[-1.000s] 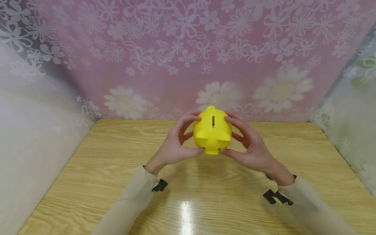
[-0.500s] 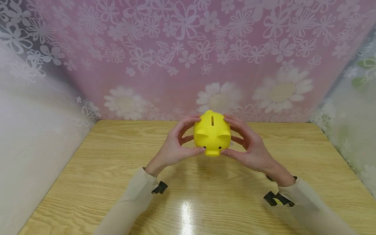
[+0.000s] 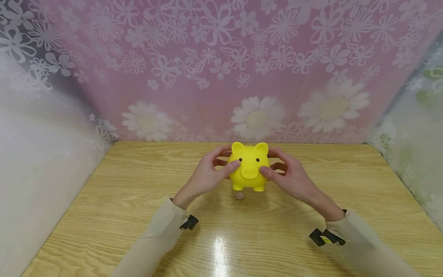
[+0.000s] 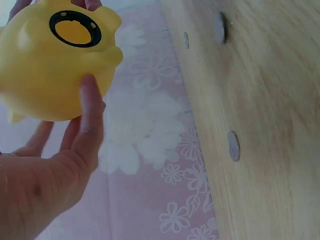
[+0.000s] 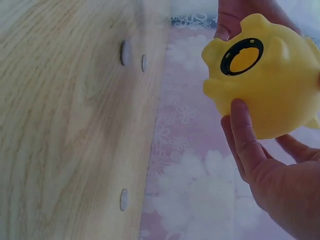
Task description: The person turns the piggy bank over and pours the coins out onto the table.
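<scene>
A yellow piggy bank (image 3: pixel 249 172) hangs upright above the table in the head view, its face toward me. My left hand (image 3: pixel 209 172) grips one side, thumb on the cheek and fingers behind. On the opposite side my right hand (image 3: pixel 292 176) holds it the same way. Both wrist views show its underside, where a black ring (image 4: pixel 52 26) rims an uncovered round hole. A coin (image 3: pixel 240 196) lies on the table just in front of and below the bank. Other coins, such as one (image 4: pixel 234 146) in the left wrist view, are hidden from the head view.
The wooden table (image 3: pixel 145 215) runs back to a pink flowered curtain (image 3: pixel 194 96). Pale flowered walls stand at left (image 3: pixel 41 146) and right (image 3: pixel 415 154). Several coins lie spread below the bank, one (image 5: pixel 124 200) near the table's far edge in the right wrist view.
Both hands have tipped the piggy bank back: its slot has turned out of view, and its face and front feet now show. A coin has come into view on the table below it.
</scene>
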`<state>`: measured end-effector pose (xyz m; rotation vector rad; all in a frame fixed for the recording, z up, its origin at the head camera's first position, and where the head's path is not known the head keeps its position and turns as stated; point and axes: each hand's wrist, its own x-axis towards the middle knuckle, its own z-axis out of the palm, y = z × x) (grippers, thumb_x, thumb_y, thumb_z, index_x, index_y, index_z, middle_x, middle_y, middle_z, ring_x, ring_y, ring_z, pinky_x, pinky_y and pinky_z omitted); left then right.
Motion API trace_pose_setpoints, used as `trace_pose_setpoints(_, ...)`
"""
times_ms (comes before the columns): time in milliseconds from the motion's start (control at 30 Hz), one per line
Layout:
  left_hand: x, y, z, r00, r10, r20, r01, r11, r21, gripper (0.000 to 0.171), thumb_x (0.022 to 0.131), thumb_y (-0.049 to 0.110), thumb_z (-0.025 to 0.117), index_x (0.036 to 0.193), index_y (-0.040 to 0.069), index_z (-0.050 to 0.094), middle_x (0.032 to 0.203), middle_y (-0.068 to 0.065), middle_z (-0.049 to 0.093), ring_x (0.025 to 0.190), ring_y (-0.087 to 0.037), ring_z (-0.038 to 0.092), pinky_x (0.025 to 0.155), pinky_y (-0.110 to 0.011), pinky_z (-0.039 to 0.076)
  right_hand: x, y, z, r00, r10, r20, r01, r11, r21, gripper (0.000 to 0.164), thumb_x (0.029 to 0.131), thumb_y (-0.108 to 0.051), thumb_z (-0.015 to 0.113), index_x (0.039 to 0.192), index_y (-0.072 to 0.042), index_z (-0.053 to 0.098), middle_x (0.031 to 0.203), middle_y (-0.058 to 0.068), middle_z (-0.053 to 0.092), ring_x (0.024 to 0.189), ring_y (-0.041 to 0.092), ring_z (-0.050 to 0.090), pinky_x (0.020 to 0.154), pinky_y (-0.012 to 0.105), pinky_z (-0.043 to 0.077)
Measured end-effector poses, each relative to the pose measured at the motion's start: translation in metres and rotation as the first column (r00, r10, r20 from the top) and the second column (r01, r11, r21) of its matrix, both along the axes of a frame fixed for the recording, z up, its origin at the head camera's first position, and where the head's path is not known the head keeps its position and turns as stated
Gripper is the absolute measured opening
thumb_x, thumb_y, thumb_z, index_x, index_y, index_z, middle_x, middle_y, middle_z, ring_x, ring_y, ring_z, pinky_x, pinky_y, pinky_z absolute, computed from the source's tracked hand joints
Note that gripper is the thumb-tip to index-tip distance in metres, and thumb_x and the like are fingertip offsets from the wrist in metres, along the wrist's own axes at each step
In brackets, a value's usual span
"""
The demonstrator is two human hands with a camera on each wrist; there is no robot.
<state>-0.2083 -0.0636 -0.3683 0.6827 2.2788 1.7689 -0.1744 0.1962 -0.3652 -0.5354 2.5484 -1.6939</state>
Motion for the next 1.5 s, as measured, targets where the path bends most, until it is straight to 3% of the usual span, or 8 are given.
trace_pose_setpoints(133, 0.000, 0.003, -0.003, 0.995, -0.004, 0.104, 0.007, 1.000, -0.030, 0.055, 0.101, 0.047, 0.061, 0.149, 0.021, 0.051, 0.132, -0.014, 0.060, 0.102, -0.027, 0.067, 0.081, -0.046, 0.064, -0.002, -0.002, -0.002, 0.995, -0.002, 0.096, 0.002, 1.000, -0.004, 0.051, 0.106, -0.031, 0.058, 0.150, -0.009, 0.045, 0.133, 0.023, 0.053, 0.095, 0.031, 0.071, 0.075, 0.043, 0.065)
trace_pose_setpoints(233, 0.001, 0.004, -0.006, 0.974, -0.021, 0.226, 0.035, 0.998, -0.059, 0.066, 0.100, 0.056, 0.058, 0.151, 0.017, 0.046, 0.130, -0.015, 0.058, 0.099, -0.026, 0.070, 0.081, -0.052, 0.063, -0.002, -0.002, -0.002, 0.977, -0.005, 0.214, 0.007, 1.000, -0.009, 0.056, 0.108, -0.041, 0.051, 0.148, -0.004, 0.046, 0.126, 0.025, 0.058, 0.086, 0.029, 0.073, 0.074, 0.047, 0.065)
trace_pose_setpoints(467, 0.005, 0.006, -0.011, 0.910, -0.086, 0.405, 0.138, 0.985, -0.101, 0.074, 0.099, 0.068, 0.049, 0.145, 0.010, 0.053, 0.117, -0.014, 0.070, 0.088, -0.029, 0.076, 0.079, -0.048, 0.064, -0.003, 0.000, -0.002, 0.870, -0.021, 0.493, 0.011, 1.000, 0.024, 0.079, 0.103, -0.068, 0.036, 0.137, 0.001, 0.052, 0.101, 0.013, 0.068, 0.070, 0.023, 0.073, 0.071, 0.043, 0.065)
trace_pose_setpoints(633, 0.007, 0.008, -0.016, 0.895, -0.104, 0.434, 0.180, 0.974, -0.137, 0.077, 0.098, 0.074, 0.043, 0.135, 0.009, 0.060, 0.098, -0.013, 0.075, 0.073, -0.021, 0.075, 0.074, -0.045, 0.065, -0.002, -0.001, -0.008, 0.821, -0.025, 0.571, -0.006, 0.999, 0.054, 0.086, 0.099, -0.076, 0.032, 0.130, 0.000, 0.056, 0.096, 0.013, 0.068, 0.070, 0.024, 0.074, 0.072, 0.045, 0.065)
trace_pose_setpoints(900, 0.008, 0.008, -0.019, 0.879, -0.133, 0.458, 0.225, 0.962, -0.153, 0.080, 0.097, 0.078, 0.035, 0.110, 0.006, 0.068, 0.081, -0.013, 0.076, 0.061, -0.018, 0.072, 0.068, -0.044, 0.065, -0.002, 0.001, -0.011, 0.790, 0.050, 0.612, -0.091, 0.995, 0.037, 0.090, 0.099, -0.077, 0.027, 0.124, 0.003, 0.059, 0.091, 0.016, 0.073, 0.065, 0.024, 0.075, 0.069, 0.047, 0.064)
trace_pose_setpoints(1167, 0.009, 0.006, -0.020, 0.843, -0.155, 0.515, 0.294, 0.935, -0.200, 0.083, 0.099, 0.076, 0.030, 0.095, 0.006, 0.073, 0.073, -0.013, 0.074, 0.056, -0.019, 0.070, 0.065, -0.047, 0.064, 0.000, 0.004, -0.022, 0.730, 0.109, 0.674, -0.166, 0.986, 0.019, 0.091, 0.100, -0.078, 0.022, 0.112, 0.003, 0.064, 0.070, 0.013, 0.075, 0.054, 0.020, 0.072, 0.059, 0.039, 0.063)
trace_pose_setpoints(1333, 0.008, 0.005, -0.023, 0.844, -0.155, 0.513, 0.296, 0.933, -0.205, 0.082, 0.098, 0.078, 0.033, 0.096, 0.006, 0.074, 0.075, -0.015, 0.075, 0.057, -0.021, 0.072, 0.065, -0.047, 0.064, 0.000, 0.002, -0.023, 0.737, 0.085, 0.671, -0.142, 0.989, 0.030, 0.091, 0.098, -0.079, 0.024, 0.114, 0.002, 0.063, 0.078, 0.013, 0.075, 0.057, 0.021, 0.073, 0.059, 0.038, 0.063)
trace_pose_setpoints(1500, 0.002, 0.003, -0.020, 0.851, -0.170, 0.497, 0.279, 0.948, -0.153, 0.072, 0.099, 0.071, 0.044, 0.126, 0.008, 0.065, 0.102, -0.016, 0.076, 0.075, -0.030, 0.077, 0.073, -0.045, 0.065, -0.002, -0.001, -0.017, 0.835, -0.010, 0.549, -0.044, 0.995, 0.086, 0.086, 0.099, -0.076, 0.032, 0.126, 0.000, 0.061, 0.095, 0.016, 0.072, 0.064, 0.024, 0.074, 0.062, 0.042, 0.064)
